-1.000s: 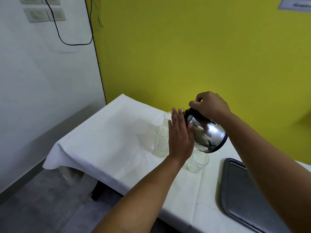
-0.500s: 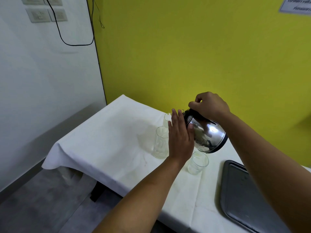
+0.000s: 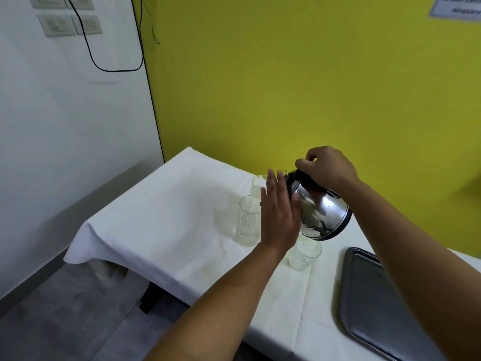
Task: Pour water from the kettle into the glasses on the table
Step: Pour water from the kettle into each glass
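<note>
A shiny steel kettle hangs tilted to the left above the table, its black handle gripped by my right hand. My left hand lies flat against the kettle's left side, fingers straight and together. Three clear glasses stand on the white cloth: a far glass by the spout, a tall glass left of my palm, and a short glass below the kettle. The spout is hidden behind my left hand, and I cannot tell whether water is flowing.
The table is covered in a white cloth and stands against a yellow wall. A grey metal tray lies at the right. Wall sockets with a black cable are at the upper left. Grey floor lies to the left.
Both hands and the kettle hold almost the same pose. The kettle's tilt looks unchanged.
</note>
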### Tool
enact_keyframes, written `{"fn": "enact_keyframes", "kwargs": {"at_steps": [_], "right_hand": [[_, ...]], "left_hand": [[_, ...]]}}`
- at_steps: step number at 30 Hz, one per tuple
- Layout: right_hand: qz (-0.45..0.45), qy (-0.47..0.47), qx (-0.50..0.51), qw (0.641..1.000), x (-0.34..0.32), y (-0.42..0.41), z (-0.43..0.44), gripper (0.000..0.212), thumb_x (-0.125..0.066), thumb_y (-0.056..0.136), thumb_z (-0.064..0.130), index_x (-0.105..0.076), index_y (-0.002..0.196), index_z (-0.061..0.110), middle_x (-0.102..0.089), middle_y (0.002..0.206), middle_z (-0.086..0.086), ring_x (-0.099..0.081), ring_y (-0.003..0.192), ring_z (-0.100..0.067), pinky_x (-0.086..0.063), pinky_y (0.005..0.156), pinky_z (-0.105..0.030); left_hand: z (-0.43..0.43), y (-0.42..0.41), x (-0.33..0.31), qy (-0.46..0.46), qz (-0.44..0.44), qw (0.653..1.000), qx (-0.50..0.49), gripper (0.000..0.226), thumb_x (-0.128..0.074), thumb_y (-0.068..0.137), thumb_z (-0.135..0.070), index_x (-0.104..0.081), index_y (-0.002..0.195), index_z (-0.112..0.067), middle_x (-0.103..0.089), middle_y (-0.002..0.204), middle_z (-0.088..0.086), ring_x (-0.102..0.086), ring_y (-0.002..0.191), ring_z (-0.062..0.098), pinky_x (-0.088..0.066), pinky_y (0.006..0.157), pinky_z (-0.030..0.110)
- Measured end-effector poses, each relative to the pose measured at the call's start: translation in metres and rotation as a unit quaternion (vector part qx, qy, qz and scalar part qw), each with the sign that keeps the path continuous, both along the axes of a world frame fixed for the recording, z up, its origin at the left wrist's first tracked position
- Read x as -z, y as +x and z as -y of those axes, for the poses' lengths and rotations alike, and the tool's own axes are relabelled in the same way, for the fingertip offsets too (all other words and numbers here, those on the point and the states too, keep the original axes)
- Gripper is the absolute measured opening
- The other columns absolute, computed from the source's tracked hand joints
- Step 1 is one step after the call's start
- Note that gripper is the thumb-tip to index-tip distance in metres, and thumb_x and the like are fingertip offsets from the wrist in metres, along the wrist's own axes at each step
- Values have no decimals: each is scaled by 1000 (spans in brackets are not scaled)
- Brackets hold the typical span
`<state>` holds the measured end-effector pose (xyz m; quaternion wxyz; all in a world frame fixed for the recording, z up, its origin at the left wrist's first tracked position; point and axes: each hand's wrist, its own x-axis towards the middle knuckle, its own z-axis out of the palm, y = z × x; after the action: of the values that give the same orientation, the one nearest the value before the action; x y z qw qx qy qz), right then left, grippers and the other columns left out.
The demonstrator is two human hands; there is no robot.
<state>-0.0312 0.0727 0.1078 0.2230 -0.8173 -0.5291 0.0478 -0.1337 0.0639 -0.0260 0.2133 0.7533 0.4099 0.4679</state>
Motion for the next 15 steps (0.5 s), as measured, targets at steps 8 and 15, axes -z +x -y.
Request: {"fn": "enact_keyframes", "kwargs": {"at_steps": [8, 15], "right_hand": [[-93, 38, 26, 995, 15, 11, 12, 28, -57, 81, 37, -65, 74, 10, -56, 64, -4, -49, 61, -24, -37, 58, -32], [-190, 103, 47, 975, 29, 23, 30, 26, -54, 71, 36, -56, 58, 14, -53, 59, -11, -47, 59, -27, -43, 59, -39]], "left_hand": [[-2, -1, 2, 23, -40, 999, 11, 59, -18, 102, -38, -14, 150, -4, -9, 158, 17, -5, 147, 22, -7, 117, 39], [1, -1, -2, 61, -88, 994, 39, 61, -14, 102, -39, -19, 148, -1, -16, 156, 20, -15, 145, 27, -14, 117, 43]]}}
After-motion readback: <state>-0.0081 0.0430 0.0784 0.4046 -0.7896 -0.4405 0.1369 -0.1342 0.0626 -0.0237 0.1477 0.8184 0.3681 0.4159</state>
